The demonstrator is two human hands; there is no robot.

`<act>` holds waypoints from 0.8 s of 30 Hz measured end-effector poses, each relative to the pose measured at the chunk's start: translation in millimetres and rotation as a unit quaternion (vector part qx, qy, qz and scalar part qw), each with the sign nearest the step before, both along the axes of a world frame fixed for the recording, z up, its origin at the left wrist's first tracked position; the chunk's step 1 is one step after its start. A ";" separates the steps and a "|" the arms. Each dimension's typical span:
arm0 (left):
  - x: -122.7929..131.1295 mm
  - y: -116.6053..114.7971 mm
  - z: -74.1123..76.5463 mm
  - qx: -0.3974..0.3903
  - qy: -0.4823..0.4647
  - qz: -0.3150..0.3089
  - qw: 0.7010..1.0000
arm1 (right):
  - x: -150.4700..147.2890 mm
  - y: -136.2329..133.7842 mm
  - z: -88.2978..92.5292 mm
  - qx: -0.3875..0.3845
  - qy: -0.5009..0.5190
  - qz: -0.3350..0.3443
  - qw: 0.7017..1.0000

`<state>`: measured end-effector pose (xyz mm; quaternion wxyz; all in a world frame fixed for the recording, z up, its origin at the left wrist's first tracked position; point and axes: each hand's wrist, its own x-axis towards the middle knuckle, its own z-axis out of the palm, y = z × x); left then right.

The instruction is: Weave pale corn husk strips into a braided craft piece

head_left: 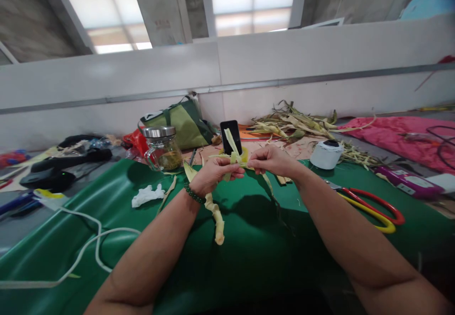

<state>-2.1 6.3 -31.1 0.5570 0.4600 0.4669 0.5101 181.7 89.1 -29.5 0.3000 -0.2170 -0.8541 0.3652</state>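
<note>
Both of my hands meet above the green mat (249, 253) and pinch a small woven piece of pale yellow-green leaf strips (236, 157). My left hand (212, 175) is closed on its left side, and a long twisted strip (216, 218) hangs down from it. On that wrist sits a dark green bead bracelet (194, 194). My right hand (272, 159) is closed on the right side of the piece. One strip sticks up between the hands, in front of a black phone (231, 136) that stands upright.
A lidded glass jar (162, 148) and a green bag (181, 121) stand behind the mat on the left. A white tape roll (326, 154), red-and-yellow scissors (373, 208), a leaf pile (295, 124) and pink cloth (398, 137) lie right. A white cord (85, 239) and crumpled tissue (147, 195) lie left.
</note>
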 end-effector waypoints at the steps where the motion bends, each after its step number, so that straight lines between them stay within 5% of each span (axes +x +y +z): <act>1: -1.1 0.7 -0.1 -0.002 -0.015 0.016 1.000 | -1.3 -2.0 -0.5 0.044 0.047 -0.044 0.997; 5: 0.9 3.4 -2.1 0.023 -0.093 0.084 0.992 | -14.4 -19.1 -7.7 0.165 0.183 -0.184 0.952; 9: 11.8 4.6 -7.7 0.070 -0.108 0.085 0.988 | -38.7 -32.9 -24.7 0.066 0.015 -0.054 0.996; 15: 8.8 5.7 -9.1 0.075 -0.082 0.088 0.990 | -46.5 -31.8 -31.7 -0.094 -0.018 0.010 0.995; 24: -7.8 3.8 1.3 0.115 -0.046 0.157 0.980 | -12.2 -19.5 -10.0 -0.077 -0.209 0.152 0.963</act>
